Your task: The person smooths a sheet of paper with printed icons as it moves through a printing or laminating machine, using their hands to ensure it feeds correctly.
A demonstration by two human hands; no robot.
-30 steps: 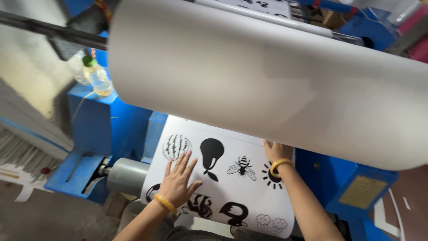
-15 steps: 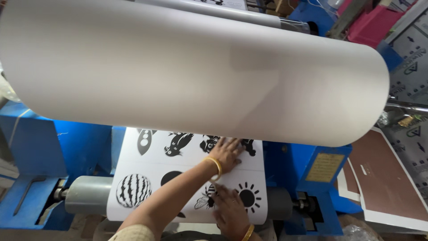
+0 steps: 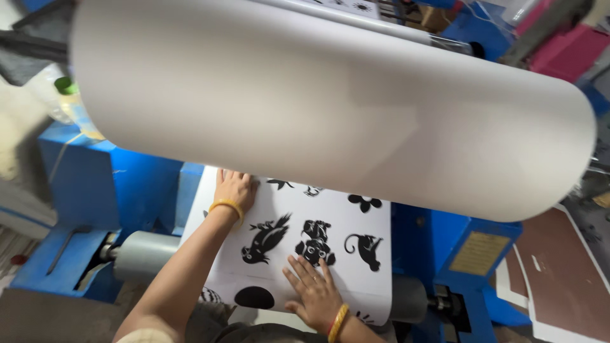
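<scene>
1. We press our left hand (image 3: 235, 188) and right hand (image 3: 316, 291) flat, fingers spread, holding nothing, on the printed sheet (image 3: 356, 267) draped over the grey roller (image 3: 143, 254).
2. Uneven pressure could skew or crease the thin, smooth paper.
3. The big white roll (image 3: 330, 101) overhead looks matte, cylindrical; black animal silhouettes (image 3: 314, 241) might smear.

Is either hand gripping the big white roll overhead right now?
No, both the left hand and right hand lie flat on the printed sheet below the big white roll.
</scene>
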